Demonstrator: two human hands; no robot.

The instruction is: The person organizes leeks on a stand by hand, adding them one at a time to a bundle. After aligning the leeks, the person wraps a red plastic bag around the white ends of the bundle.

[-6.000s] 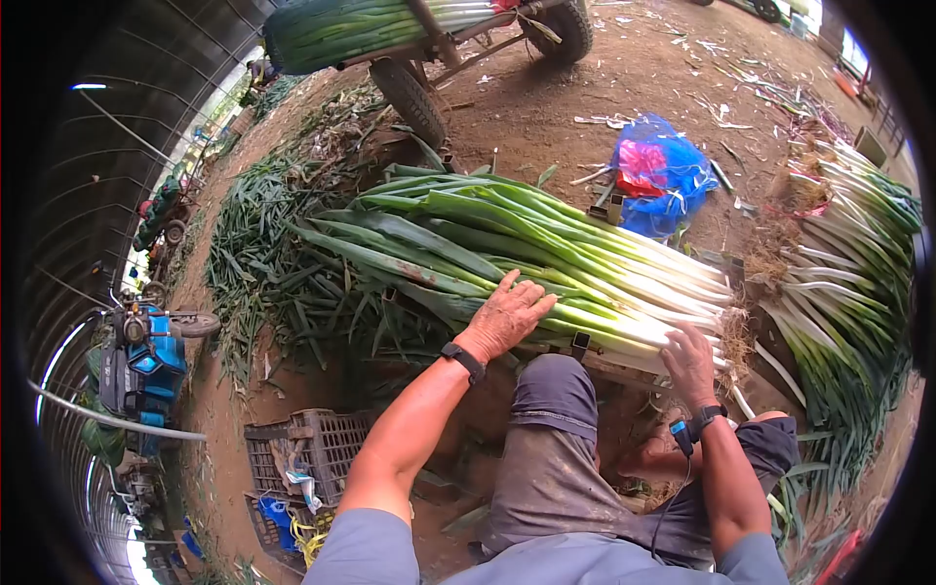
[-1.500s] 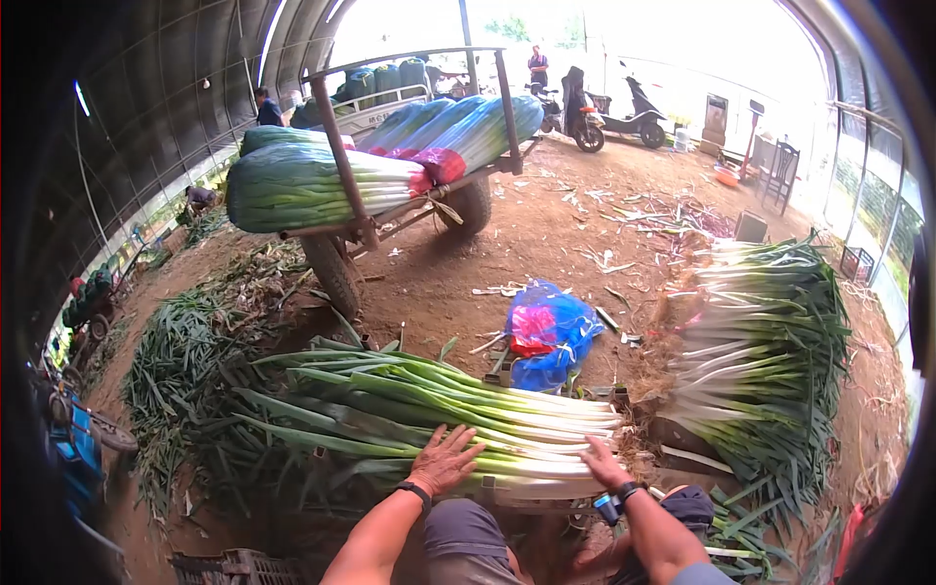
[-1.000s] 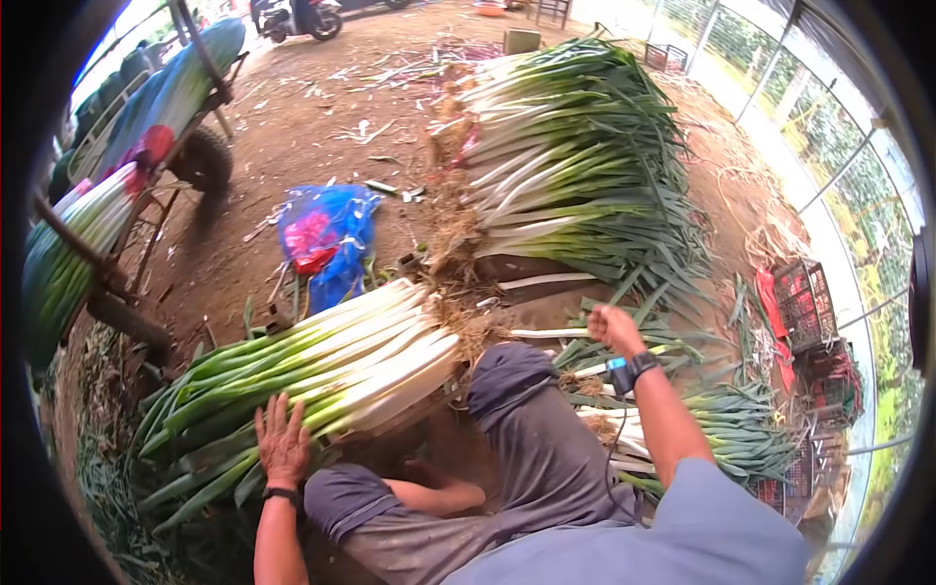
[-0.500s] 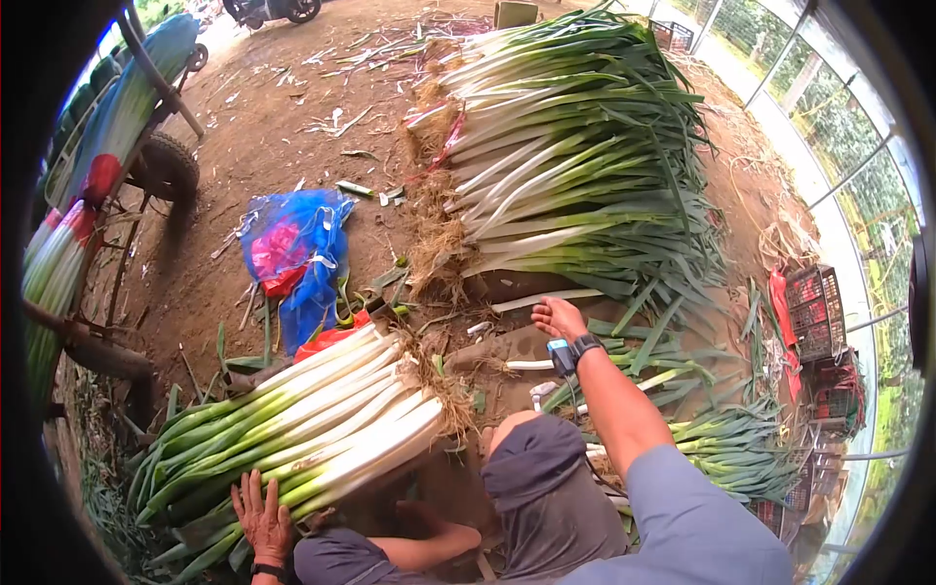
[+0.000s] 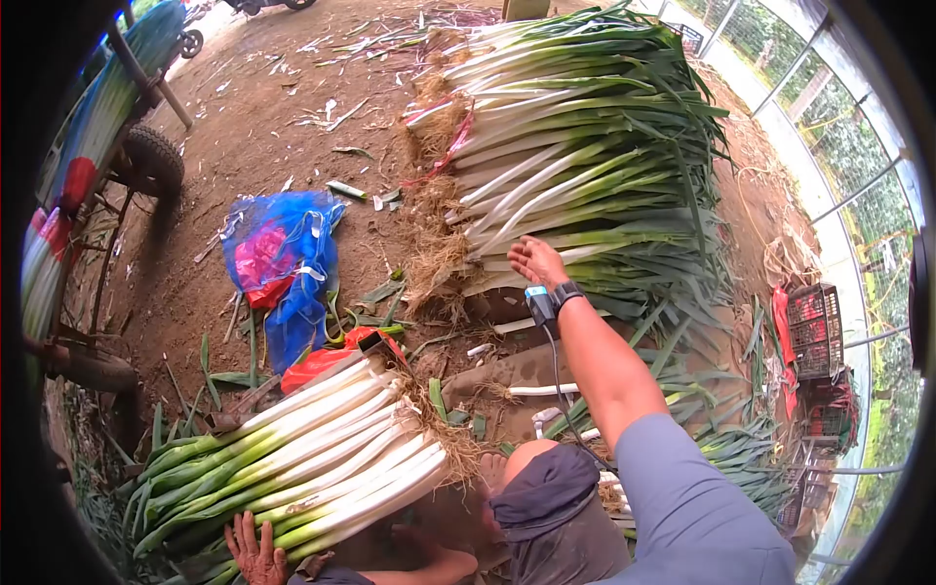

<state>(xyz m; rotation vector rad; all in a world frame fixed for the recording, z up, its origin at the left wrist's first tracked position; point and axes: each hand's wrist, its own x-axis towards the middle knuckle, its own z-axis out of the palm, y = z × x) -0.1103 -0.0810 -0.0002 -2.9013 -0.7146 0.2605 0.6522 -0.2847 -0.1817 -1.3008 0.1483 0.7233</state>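
A bundle of leeks (image 5: 322, 429) lies at the lower left, white stalks and roots pointing right. My left hand (image 5: 255, 553) rests on its green part with fingers spread. My right hand (image 5: 535, 260) reaches forward over the near side of a large leek pile (image 5: 595, 146). Its fingers are stretched out and loosely apart, with nothing seen in them. A black strap and a small blue device sit on the right wrist. The roots of the pile face left and its dark leaves lie to the right.
A blue net bag (image 5: 307, 268) with pink and red plastic lies on the soil. Loose leeks (image 5: 736, 458) lie right of my knees. Black crates (image 5: 816, 331) line the right side by the fence. A wheeled cart (image 5: 151, 161) carrying wrapped leeks stands at left.
My right hand has moved forward and left, from the near edge of the large pile to over its stalks. My left hand stays on the bundle.
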